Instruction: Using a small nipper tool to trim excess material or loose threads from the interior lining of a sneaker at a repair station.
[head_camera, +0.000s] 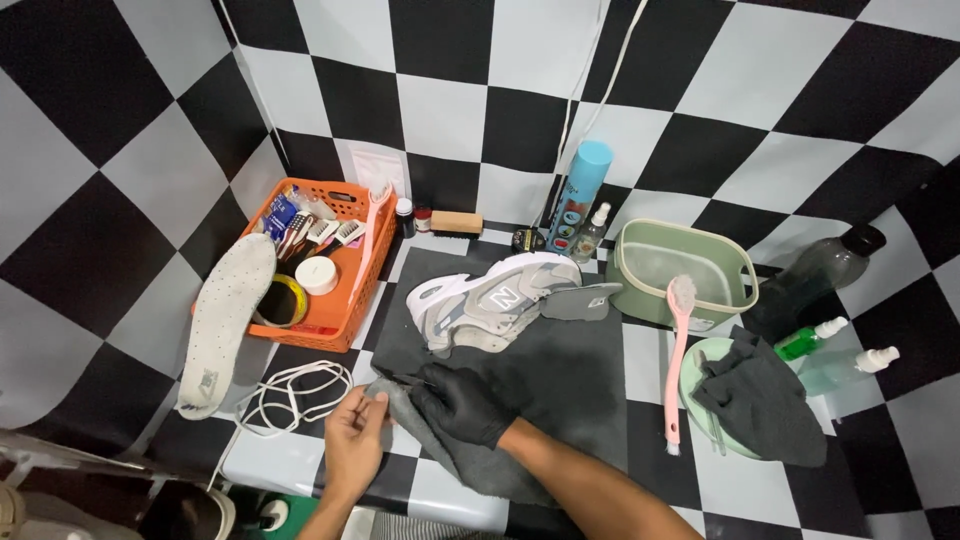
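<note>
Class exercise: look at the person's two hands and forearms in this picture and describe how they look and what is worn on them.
The right hand wears a snug black glove ending at the wrist. The left hand is bare, with no glove. Both forearms are uncovered: no sleeves, watch or bracelet show.

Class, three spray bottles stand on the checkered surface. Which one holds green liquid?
The small spray bottle right of the green basin, beside the grey cloth. The other two look clear.

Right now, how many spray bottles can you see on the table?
3. A small clear spray bottle stands beside the tall blue can. A green spray bottle and a clear spray bottle lie at far right. Others may be hidden in the orange basket.
</note>
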